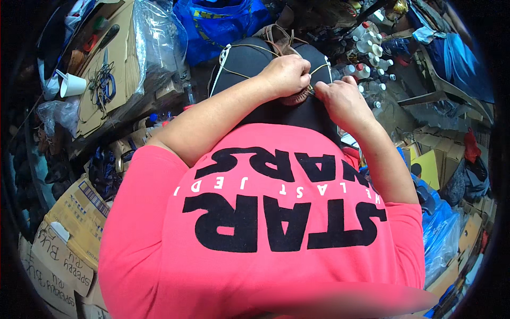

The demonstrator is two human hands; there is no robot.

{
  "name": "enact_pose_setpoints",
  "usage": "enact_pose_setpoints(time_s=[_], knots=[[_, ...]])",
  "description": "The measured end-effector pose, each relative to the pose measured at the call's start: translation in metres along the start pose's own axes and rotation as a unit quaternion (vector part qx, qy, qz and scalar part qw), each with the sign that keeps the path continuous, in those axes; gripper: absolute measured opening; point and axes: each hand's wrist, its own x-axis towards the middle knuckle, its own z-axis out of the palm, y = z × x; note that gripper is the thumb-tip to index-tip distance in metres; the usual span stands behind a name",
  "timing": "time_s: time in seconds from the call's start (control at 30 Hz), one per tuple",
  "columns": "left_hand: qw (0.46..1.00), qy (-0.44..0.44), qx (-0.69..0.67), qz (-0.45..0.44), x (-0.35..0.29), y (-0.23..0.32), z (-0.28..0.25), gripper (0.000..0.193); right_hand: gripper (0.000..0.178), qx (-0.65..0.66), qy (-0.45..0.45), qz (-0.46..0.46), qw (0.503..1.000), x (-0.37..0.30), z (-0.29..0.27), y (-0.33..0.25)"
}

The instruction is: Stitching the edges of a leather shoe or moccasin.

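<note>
My left hand (287,74) is closed over a brown shoe (283,40) that rests on a black cloth (244,61) across my lap. My right hand (342,101) sits just to the right, its fingertips pinched at the shoe's reddish-brown edge (297,99); what they pinch is too small to tell. A thin pale cord (234,72) runs across the black cloth toward both hands. Much of the shoe is hidden under my left hand. My pink shirt fills the lower half of the view.
A cardboard sheet (114,58) with a white cup (71,85) and blue-handled scissors (106,85) lies at left. Several plastic bottles (369,53) stand at upper right, and a blue bag (218,21) lies behind the lap. Cardboard boxes (74,223) and blue plastic bags (438,234) crowd both sides.
</note>
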Motion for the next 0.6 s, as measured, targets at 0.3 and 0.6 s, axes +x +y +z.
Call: enact_pose_setpoints(time_s=[0.3, 0.6], knots=[[0.995, -0.071, -0.021, -0.070, 0.007, 0.009, -0.015, 0.026, 0.008, 0.002, -0.021, 0.016, 1.000, -0.009, 0.002, 0.002], [0.991, -0.085, -0.052, -0.086, 0.004, -0.006, -0.007, 0.027, 0.023, -0.069, -0.091, 0.025, 0.993, 0.026, -0.013, -0.021]])
